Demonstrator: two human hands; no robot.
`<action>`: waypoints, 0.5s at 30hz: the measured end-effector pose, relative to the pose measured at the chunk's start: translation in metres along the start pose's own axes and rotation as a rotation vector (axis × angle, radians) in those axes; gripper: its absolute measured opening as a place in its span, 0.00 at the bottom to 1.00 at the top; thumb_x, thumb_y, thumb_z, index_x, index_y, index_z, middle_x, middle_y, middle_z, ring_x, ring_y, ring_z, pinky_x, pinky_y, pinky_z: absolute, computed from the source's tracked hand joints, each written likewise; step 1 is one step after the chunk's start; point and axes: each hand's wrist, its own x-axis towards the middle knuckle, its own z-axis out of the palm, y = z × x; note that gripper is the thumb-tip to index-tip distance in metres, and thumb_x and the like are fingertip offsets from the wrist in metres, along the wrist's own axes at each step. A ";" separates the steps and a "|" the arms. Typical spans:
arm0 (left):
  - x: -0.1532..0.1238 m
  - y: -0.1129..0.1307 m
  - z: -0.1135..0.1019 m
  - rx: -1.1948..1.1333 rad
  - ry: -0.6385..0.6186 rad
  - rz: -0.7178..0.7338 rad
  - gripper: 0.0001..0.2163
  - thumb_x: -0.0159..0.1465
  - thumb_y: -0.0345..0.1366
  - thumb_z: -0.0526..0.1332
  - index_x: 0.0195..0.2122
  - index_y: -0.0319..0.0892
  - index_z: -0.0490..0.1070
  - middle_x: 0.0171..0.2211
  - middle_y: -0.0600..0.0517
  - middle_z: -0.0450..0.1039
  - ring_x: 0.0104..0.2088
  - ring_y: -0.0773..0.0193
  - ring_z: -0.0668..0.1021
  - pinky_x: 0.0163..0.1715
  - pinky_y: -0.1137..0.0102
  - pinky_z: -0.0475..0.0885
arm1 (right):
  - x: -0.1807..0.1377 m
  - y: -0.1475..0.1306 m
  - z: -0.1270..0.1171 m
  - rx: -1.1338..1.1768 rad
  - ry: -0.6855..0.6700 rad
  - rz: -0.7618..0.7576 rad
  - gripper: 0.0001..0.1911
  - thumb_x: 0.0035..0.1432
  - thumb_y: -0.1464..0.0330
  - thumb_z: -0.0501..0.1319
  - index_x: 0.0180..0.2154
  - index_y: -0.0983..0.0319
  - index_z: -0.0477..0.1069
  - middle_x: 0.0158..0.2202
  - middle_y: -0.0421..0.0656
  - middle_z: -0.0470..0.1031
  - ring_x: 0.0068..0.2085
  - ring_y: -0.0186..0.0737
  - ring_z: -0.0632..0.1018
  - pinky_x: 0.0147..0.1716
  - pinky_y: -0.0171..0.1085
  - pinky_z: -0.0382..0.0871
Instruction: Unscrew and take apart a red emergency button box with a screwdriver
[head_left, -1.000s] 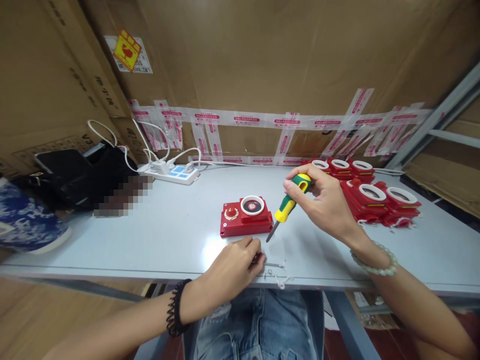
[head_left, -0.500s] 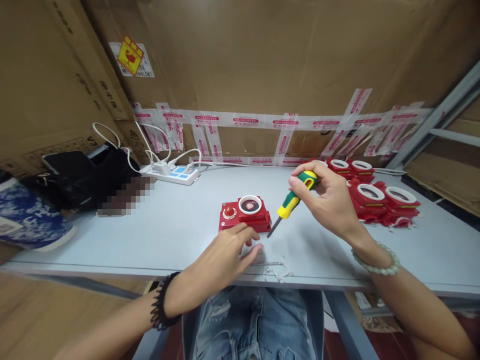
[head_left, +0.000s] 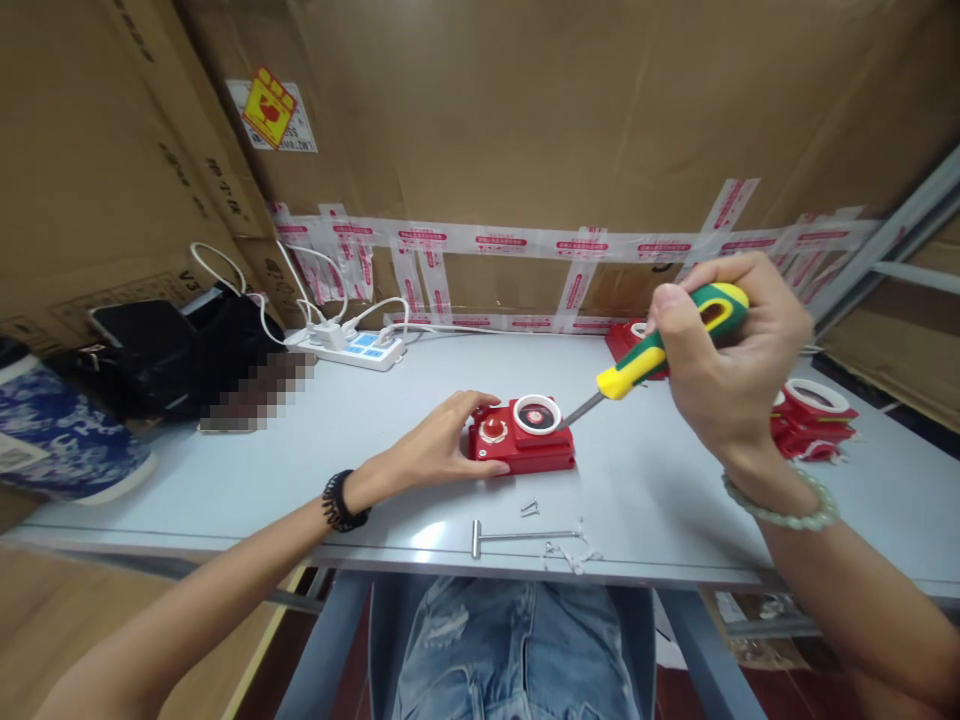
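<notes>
A red button box (head_left: 525,445) with a white ring and a small red button lies in the middle of the grey table (head_left: 300,480). My left hand (head_left: 439,445) grips its left end, thumb in front and fingers over the back. My right hand (head_left: 731,355) is closed round a green and yellow screwdriver (head_left: 660,350), raised to the right of the box. The screwdriver's metal tip slants down to the box's upper right corner. A thin metal rod (head_left: 521,537) and small screws (head_left: 529,508) lie near the table's front edge.
More red boxes (head_left: 814,415) are piled at the right, partly behind my right hand. A white power strip (head_left: 352,348) with cables lies at the back left, next to a black bag (head_left: 172,355). Taped cardboard walls stand behind the table.
My left hand left the rod and screws at the front edge and took hold of the red box. My right hand rose and brought the screwdriver tip onto the box.
</notes>
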 end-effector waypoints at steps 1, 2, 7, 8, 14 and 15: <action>0.005 0.004 0.005 -0.021 0.000 0.017 0.34 0.53 0.51 0.67 0.57 0.42 0.58 0.53 0.42 0.65 0.50 0.52 0.71 0.50 0.56 0.68 | 0.002 -0.003 0.006 -0.011 0.008 -0.046 0.07 0.57 0.67 0.60 0.28 0.56 0.62 0.25 0.38 0.65 0.26 0.34 0.68 0.27 0.38 0.63; 0.009 0.008 0.010 -0.043 -0.011 0.036 0.35 0.53 0.51 0.67 0.58 0.43 0.57 0.54 0.42 0.64 0.51 0.52 0.71 0.51 0.55 0.68 | 0.003 -0.005 0.011 -0.021 0.007 -0.086 0.08 0.57 0.68 0.60 0.28 0.56 0.62 0.26 0.38 0.64 0.26 0.33 0.67 0.27 0.38 0.63; 0.016 0.014 0.024 -0.112 -0.076 0.103 0.37 0.51 0.53 0.68 0.57 0.42 0.58 0.51 0.42 0.65 0.49 0.50 0.70 0.50 0.55 0.68 | -0.006 -0.009 0.034 -0.004 -0.201 -0.090 0.07 0.56 0.68 0.59 0.29 0.57 0.61 0.24 0.36 0.63 0.23 0.30 0.65 0.25 0.36 0.63; 0.015 0.012 0.026 -0.117 -0.081 0.101 0.36 0.50 0.53 0.68 0.55 0.41 0.59 0.49 0.43 0.66 0.48 0.51 0.70 0.48 0.55 0.69 | -0.009 -0.009 0.037 0.015 -0.251 -0.080 0.06 0.56 0.68 0.58 0.29 0.57 0.61 0.23 0.35 0.63 0.23 0.30 0.64 0.24 0.35 0.63; 0.009 0.009 0.028 -0.159 -0.059 0.088 0.31 0.50 0.47 0.69 0.51 0.39 0.63 0.45 0.45 0.68 0.44 0.54 0.72 0.45 0.58 0.70 | -0.024 -0.011 0.045 0.087 -0.402 -0.036 0.06 0.55 0.69 0.58 0.30 0.58 0.60 0.23 0.34 0.63 0.22 0.29 0.65 0.23 0.34 0.63; 0.009 0.010 0.028 -0.170 -0.055 0.089 0.31 0.50 0.46 0.69 0.52 0.40 0.63 0.46 0.45 0.69 0.45 0.54 0.72 0.46 0.58 0.70 | -0.025 -0.011 0.046 0.096 -0.404 -0.034 0.06 0.55 0.69 0.58 0.30 0.58 0.60 0.23 0.34 0.63 0.22 0.29 0.65 0.23 0.34 0.63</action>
